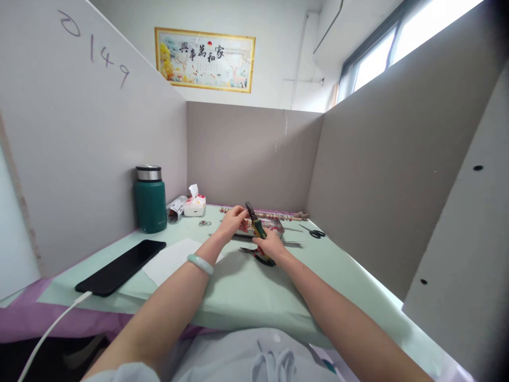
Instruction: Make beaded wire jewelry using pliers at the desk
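My right hand [271,243] is wrapped round the green and yellow handles of a pair of pliers [256,223], whose dark jaws point up and away from me. Close to those jaws, my left hand [234,218] has its fingers pinched together. Whatever lies between those fingertips is too small to make out. Behind both hands sits a shallow metal tray [278,228] with small red and pale pieces in it, partly hidden by the hands. Under my right hand a second pair of pliers [260,258] with dark and red handles lies on the table.
Scissors [314,232] lie at the right. A beaded rod [278,216] runs behind the tray. Thin wires [294,244] lie beside it. Leftward are small rings [204,223], a tissue box [194,206], a green flask [150,204], white paper [170,260] and a phone [123,265]. Partitions [254,154] enclose the table.
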`<state>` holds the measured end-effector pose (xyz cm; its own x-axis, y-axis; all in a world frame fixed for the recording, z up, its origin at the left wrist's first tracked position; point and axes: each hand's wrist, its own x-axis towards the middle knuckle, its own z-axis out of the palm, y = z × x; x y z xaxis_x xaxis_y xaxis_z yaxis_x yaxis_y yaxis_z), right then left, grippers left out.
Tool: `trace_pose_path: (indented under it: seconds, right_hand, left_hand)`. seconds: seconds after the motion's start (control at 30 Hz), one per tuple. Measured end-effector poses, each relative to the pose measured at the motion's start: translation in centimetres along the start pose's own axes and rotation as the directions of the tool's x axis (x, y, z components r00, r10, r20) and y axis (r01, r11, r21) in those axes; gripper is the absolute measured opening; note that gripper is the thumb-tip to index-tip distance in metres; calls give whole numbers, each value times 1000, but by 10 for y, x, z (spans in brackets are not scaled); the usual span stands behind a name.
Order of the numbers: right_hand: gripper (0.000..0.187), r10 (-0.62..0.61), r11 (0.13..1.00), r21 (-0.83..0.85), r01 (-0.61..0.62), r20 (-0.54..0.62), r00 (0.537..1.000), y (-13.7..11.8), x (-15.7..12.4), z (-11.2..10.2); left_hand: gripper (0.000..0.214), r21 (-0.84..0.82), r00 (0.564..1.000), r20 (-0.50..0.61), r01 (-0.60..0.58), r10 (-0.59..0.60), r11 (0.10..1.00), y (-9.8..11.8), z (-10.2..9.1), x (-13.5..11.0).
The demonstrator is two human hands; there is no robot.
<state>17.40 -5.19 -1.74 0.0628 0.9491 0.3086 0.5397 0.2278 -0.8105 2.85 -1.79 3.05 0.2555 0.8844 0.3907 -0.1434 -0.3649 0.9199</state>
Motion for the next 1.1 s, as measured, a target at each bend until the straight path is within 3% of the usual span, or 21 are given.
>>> trace_pose_path:
  seconds: [0.47, 0.6, 0.67, 0.77, 0.97, 1.1]
  right_hand:
    - [20, -37, 998, -44, 35, -35, 999, 6, 4, 2]
    - [23, -64, 998, -24, 62, -75, 995, 5, 5, 1]
    - [24, -86, 996, 4, 87, -100, 991, 4, 5, 1]
    - [26, -136, 989, 34, 142, -143, 980, 3, 3, 1]
    - [31, -280, 958, 6, 286, -181, 943, 1, -3, 7]
    - [31, -266, 964, -23, 266, -147, 953, 2, -6, 11]
  left_hand:
    - [15, -43, 1000, 13, 7, -7, 999, -5, -2, 3]
    - [36, -28, 998, -43, -47, 46, 999, -9, 1, 2]
    - [46, 5, 998, 20, -63, 63, 998, -12, 6, -1]
    - [44, 106, 979, 181, -114, 94, 988, -17, 17, -7]
    - [47, 239, 992, 95, -98, 78, 966, -28, 32, -15]
    - [39, 283, 998, 29, -64, 58, 957, -30, 35, -16]
